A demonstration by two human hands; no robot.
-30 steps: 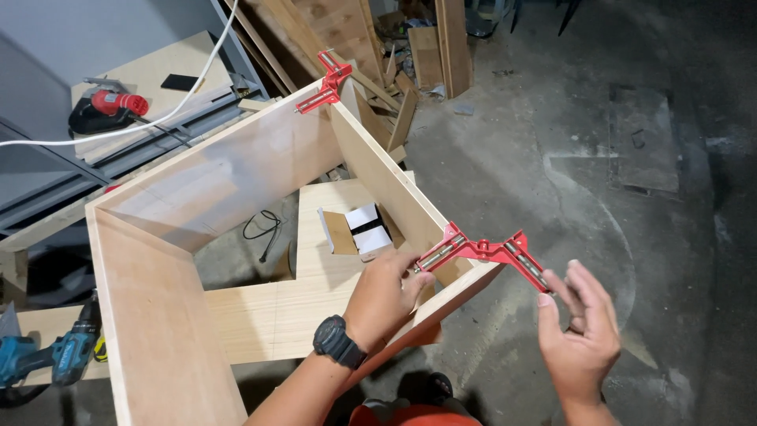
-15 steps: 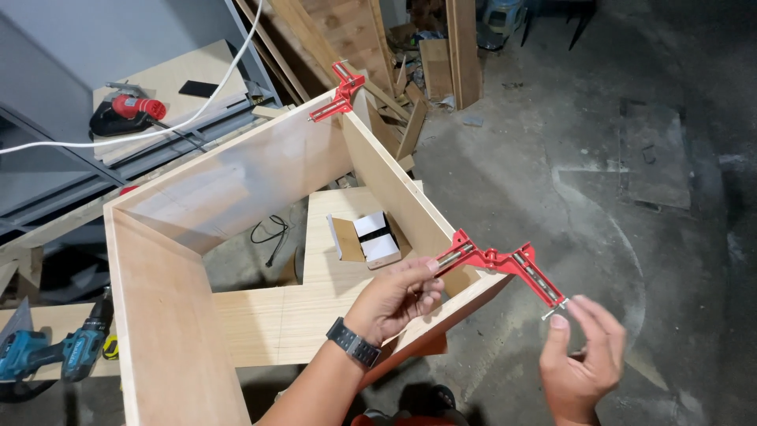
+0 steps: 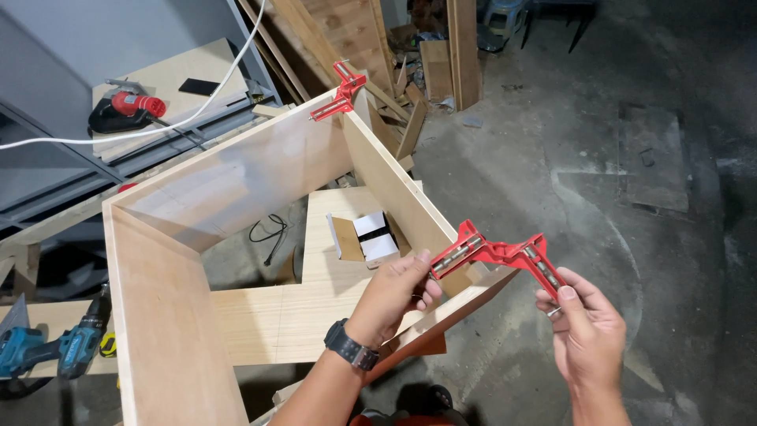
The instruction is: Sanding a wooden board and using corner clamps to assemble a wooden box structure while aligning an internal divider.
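Note:
A plywood box frame (image 3: 236,177) stands open-topped in front of me. A red corner clamp (image 3: 497,252) sits at its near right corner. My left hand (image 3: 394,288), with a black watch on the wrist, grips the clamp's left arm. My right hand (image 3: 587,327) holds the end of the clamp's right arm between thumb and fingers. A second red corner clamp (image 3: 341,91) is fixed on the far corner of the frame.
Inside the frame lies a small open cardboard box (image 3: 367,237) on a plywood sheet. A teal cordless drill (image 3: 55,347) lies at the left. A red power tool (image 3: 126,110) and a white cable (image 3: 158,126) rest on a bench behind. Wood offcuts (image 3: 426,63) lean at the back; concrete floor to the right.
The view has shifted slightly. Both hands stayed on the near corner clamp, and my right hand slid up along its right arm toward the screw end.

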